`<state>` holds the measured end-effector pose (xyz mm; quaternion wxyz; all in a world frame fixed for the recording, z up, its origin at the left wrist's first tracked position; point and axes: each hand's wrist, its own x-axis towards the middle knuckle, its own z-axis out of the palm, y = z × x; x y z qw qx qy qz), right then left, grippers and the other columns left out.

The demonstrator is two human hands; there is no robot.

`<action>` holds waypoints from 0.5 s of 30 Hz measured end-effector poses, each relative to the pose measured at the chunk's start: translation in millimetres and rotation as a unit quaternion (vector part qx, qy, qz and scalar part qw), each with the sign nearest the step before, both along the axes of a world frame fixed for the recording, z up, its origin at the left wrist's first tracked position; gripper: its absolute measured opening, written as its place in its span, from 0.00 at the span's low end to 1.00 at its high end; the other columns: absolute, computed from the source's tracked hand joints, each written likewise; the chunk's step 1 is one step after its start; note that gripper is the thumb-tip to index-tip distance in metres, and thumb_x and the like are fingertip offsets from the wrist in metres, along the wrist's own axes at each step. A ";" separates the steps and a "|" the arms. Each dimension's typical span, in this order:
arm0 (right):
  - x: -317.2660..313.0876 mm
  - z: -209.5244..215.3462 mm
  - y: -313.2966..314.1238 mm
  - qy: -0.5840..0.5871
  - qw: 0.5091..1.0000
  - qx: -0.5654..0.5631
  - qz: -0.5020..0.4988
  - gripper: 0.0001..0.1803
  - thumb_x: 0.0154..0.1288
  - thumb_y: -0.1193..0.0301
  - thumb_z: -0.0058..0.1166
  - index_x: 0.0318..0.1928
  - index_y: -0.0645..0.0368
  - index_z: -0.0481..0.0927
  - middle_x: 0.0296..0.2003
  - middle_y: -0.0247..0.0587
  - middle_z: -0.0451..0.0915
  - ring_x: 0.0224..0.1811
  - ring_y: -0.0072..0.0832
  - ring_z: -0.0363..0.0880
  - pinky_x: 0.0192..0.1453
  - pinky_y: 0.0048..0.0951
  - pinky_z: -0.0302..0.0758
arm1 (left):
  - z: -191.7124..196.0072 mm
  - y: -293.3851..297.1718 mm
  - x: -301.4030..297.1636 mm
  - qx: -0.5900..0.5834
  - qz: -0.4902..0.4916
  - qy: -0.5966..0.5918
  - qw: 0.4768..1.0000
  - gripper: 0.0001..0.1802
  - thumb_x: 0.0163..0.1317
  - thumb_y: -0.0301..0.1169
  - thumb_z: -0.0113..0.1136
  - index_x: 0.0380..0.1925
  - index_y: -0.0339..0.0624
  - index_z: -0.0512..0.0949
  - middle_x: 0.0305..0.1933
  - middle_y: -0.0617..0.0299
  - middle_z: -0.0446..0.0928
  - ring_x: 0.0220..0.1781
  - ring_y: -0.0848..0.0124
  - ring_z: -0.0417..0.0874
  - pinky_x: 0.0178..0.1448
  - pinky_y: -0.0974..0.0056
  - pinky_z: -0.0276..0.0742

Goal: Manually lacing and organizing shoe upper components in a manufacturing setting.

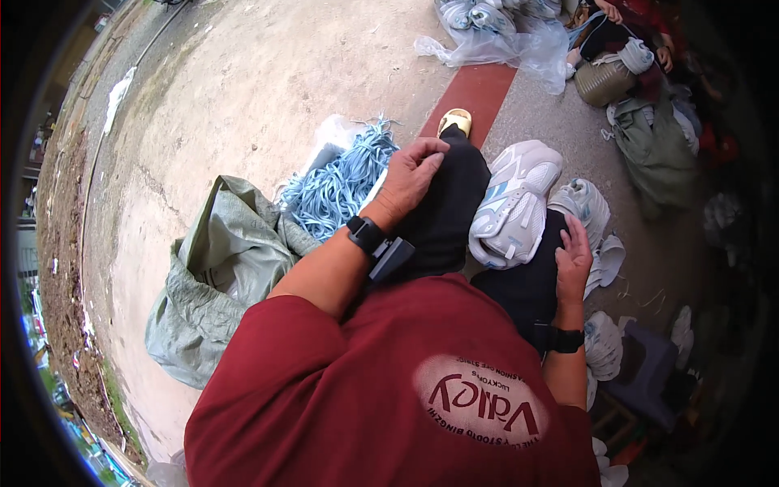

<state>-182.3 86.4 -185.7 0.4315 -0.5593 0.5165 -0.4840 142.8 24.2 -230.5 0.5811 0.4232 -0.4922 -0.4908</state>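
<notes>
A white and grey sneaker [517, 191] with pale blue stripes lies across my lap, between my dark-trousered legs. My left hand [412, 178] is over my left knee, its thumb and forefinger pressed together; whatever may be between them is too small to make out. Just left of that hand is a heap of light blue shoelaces [337, 188], partly on clear plastic. My right hand [574, 258] rests by my right thigh, beside the sneaker but apart from it, its fingers loosely spread with nothing visible in them. More white shoes [583, 203] are piled just beyond the right hand.
A grey-green woven sack [219, 280] sags open at my left. Ahead, clear plastic bags [487, 32] hold more shoes. At the far right another person's hands [664, 55] are near a shoe and a green sack [656, 146]. A dark stool [645, 373] stands at my right.
</notes>
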 end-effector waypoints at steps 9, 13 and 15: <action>-11.3 -29.9 6.9 0.405 0.896 -0.076 -0.168 0.24 0.43 0.85 0.37 0.45 0.67 0.74 0.48 0.51 0.70 0.54 0.43 0.68 0.63 0.38 0.61 | -173.6 -18.0 112.3 0.344 0.019 -0.147 0.927 0.25 0.52 0.21 0.54 0.54 0.38 0.69 0.29 0.68 0.70 0.25 0.80 0.69 0.24 0.75 0.64; -6.5 -23.6 0.1 0.402 0.898 -0.058 -0.168 0.23 0.43 0.85 0.36 0.43 0.67 0.73 0.46 0.50 0.70 0.53 0.45 0.68 0.62 0.39 0.61 | -206.0 -38.0 96.2 0.394 -0.006 -0.165 0.904 0.29 0.51 0.22 0.56 0.56 0.44 0.67 0.29 0.68 0.69 0.23 0.78 0.68 0.22 0.73 0.64; -4.6 -19.6 -2.7 0.408 0.896 -0.057 -0.162 0.22 0.43 0.85 0.36 0.43 0.67 0.73 0.46 0.50 0.70 0.53 0.45 0.68 0.61 0.39 0.61 | -215.4 -47.7 90.7 0.413 0.035 -0.189 0.890 0.29 0.51 0.24 0.58 0.56 0.46 0.67 0.32 0.66 0.71 0.26 0.75 0.70 0.25 0.70 0.68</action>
